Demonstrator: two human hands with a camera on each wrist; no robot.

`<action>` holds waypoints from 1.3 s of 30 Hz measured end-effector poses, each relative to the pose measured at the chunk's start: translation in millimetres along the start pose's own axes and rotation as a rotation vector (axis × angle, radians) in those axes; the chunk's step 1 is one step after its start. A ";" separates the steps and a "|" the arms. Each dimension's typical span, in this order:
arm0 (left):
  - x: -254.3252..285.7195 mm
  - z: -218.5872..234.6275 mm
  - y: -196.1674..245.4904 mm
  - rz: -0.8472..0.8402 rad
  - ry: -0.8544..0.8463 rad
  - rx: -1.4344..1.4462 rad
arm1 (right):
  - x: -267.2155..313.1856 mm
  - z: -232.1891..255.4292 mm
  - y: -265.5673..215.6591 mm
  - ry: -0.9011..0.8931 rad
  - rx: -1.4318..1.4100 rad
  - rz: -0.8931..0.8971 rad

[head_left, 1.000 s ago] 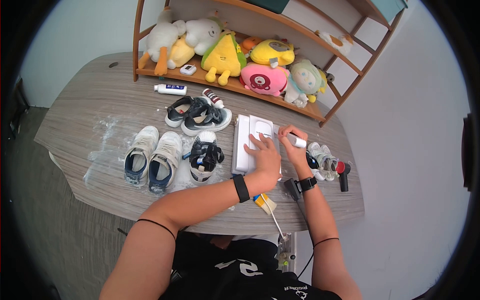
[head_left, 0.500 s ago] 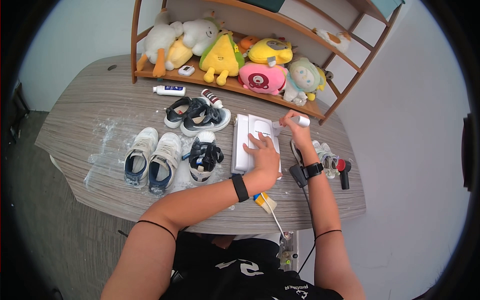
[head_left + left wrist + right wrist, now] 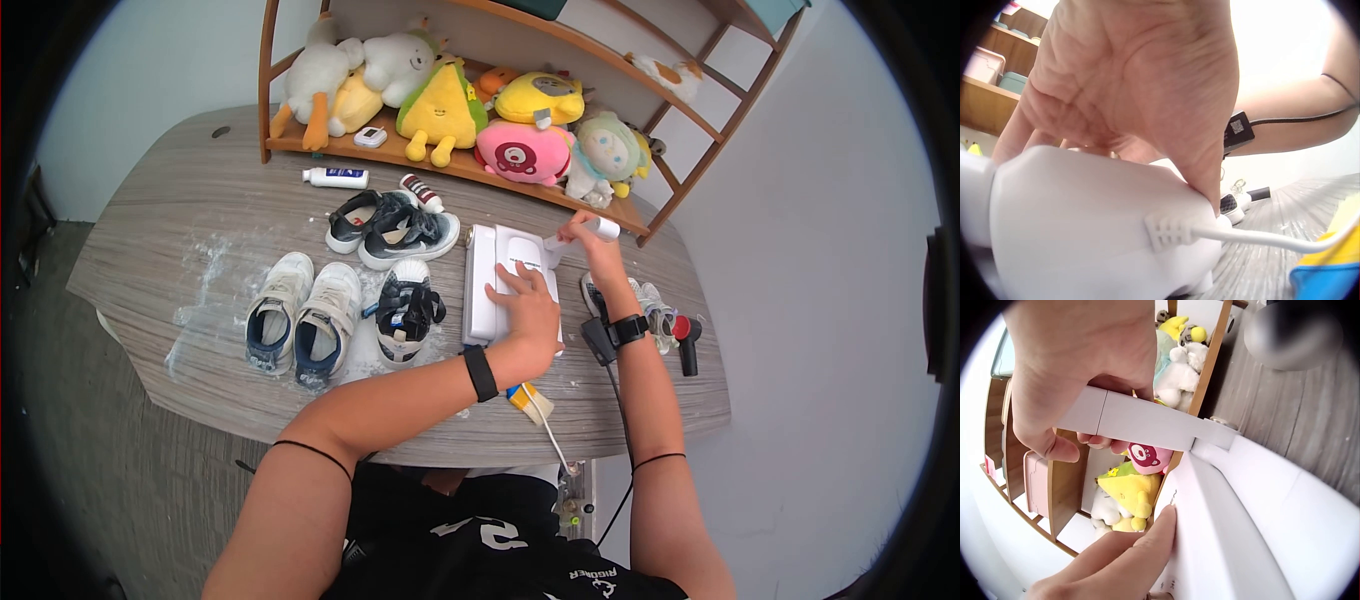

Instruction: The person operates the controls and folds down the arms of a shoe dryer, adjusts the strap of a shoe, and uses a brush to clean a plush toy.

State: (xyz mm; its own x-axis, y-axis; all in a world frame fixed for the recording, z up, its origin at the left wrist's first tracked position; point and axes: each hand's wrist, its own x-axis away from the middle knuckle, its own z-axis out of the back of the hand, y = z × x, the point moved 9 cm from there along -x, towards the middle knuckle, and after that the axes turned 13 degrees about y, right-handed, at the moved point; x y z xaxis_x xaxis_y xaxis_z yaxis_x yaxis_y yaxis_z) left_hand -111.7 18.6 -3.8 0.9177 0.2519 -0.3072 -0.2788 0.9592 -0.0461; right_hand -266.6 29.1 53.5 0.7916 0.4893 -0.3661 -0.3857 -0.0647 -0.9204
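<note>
A white corded appliance (image 3: pixel 482 290) lies on the table in front of the person. My left hand (image 3: pixel 532 318) rests on its top, fingers spread, holding it against the table. Out of the appliance's far right corner stands a flat white hinged arm (image 3: pixel 1141 419). Around that arm my right hand (image 3: pixel 592 245) curls its fingers and thumb, as the right wrist view shows. In the left wrist view, the white power cord (image 3: pixel 1247 237) leaves the near end of the body, below the left palm (image 3: pixel 1135 81).
Left of the appliance stand white shoes (image 3: pixel 328 315), a black-and-white shoe (image 3: pixel 404 315) and dark sneakers (image 3: pixel 410 238). A brush (image 3: pixel 530 403) lies near the front edge. Pale shoes (image 3: pixel 655 305) and a black-and-red tool (image 3: pixel 688 345) sit right. Behind is a shelf (image 3: pixel 455 168) of plush toys.
My right hand has moved up and outward to the right, swinging the hinged arm away from the appliance's side. My left hand has stayed on top.
</note>
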 end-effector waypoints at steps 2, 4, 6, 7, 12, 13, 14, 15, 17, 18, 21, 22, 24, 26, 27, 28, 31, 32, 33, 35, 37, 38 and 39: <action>-0.7 0.7 0.0 -0.002 -0.012 0.011 | 0.8 1.2 -0.7 0.010 -0.005 -0.001; -0.7 0.4 -0.3 -0.006 -0.024 0.021 | 1.5 0.7 0.6 0.001 0.020 -0.001; -0.7 -0.8 -0.5 0.003 -0.021 0.040 | 1.5 1.4 3.1 0.010 0.032 0.006; -0.5 -0.6 -0.7 0.015 -0.007 0.036 | 2.2 1.8 3.3 0.011 0.045 0.012; -1.4 -2.6 -1.0 0.017 0.001 0.025 | 12.6 -1.0 -1.3 0.000 -0.007 0.026; -1.3 -2.4 -1.3 0.017 0.001 0.020 | 15.5 -2.6 -4.3 -0.018 -0.048 0.032; -2.2 -2.1 -1.8 0.012 0.001 0.012 | 15.2 -1.2 -5.2 -0.012 -0.055 0.034; -3.3 -2.1 -2.3 0.009 0.005 0.003 | 14.5 -2.0 -6.2 -0.029 -0.030 0.049; -0.7 -5.6 -1.1 -0.007 -0.006 -0.011 | 21.4 -2.7 -12.2 -0.035 -0.012 0.049; -1.3 -4.7 -1.8 -0.005 0.010 -0.023 | 23.1 -2.3 -15.8 -0.047 0.058 0.046; -1.2 -1.5 -2.4 -0.018 0.028 -0.025 | 27.9 -1.6 -21.8 -0.067 0.142 0.036; -1.3 -0.4 -3.1 -0.016 0.026 -0.012 | 28.8 -1.6 -22.1 -0.091 0.158 0.031; -1.1 1.0 -2.5 -0.022 0.045 -0.010 | 30.4 0.7 -25.4 -0.118 0.168 0.055; -1.3 0.2 -3.2 -0.015 0.051 -0.017 | 32.4 1.0 -26.3 -0.154 0.178 0.075; -0.9 -0.4 -2.5 -0.018 0.049 -0.016 | 33.0 0.7 -25.7 -0.174 0.193 0.085; -1.0 1.0 -2.6 -0.019 0.052 -0.018 | 33.8 -0.1 -26.0 -0.195 0.209 0.097; -2.2 2.2 -2.9 -0.025 0.046 -0.016 | 39.4 -0.2 -23.2 -0.207 0.209 0.079; -2.2 1.4 -3.0 -0.028 0.036 -0.011 | 41.8 0.1 -23.1 -0.207 0.209 0.078; -2.1 1.7 -3.6 -0.028 0.034 -0.010 | 45.9 -0.9 -24.0 -0.226 0.201 0.090; -1.8 3.7 -3.3 -0.027 0.045 0.011 | 56.5 -0.4 -24.0 -0.244 0.194 0.098; -1.1 2.7 -1.9 -0.025 0.056 0.022 | 71.1 2.2 -21.0 -0.247 0.264 0.107; -1.8 3.7 -3.4 -0.017 0.072 0.030 | 77.1 3.8 -18.8 -0.247 0.264 0.109; -1.6 3.6 -4.8 -0.015 0.072 0.028 | 84.6 5.2 -19.7 -0.250 0.306 0.183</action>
State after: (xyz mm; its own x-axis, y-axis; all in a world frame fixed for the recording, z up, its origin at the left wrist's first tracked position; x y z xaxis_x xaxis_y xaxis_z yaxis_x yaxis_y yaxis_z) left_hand -110.8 14.0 0.3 0.8988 0.2282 -0.3742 -0.2559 0.9664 -0.0253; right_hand -194.5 76.3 41.4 0.5723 0.6920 -0.4400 -0.6616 0.0726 -0.7463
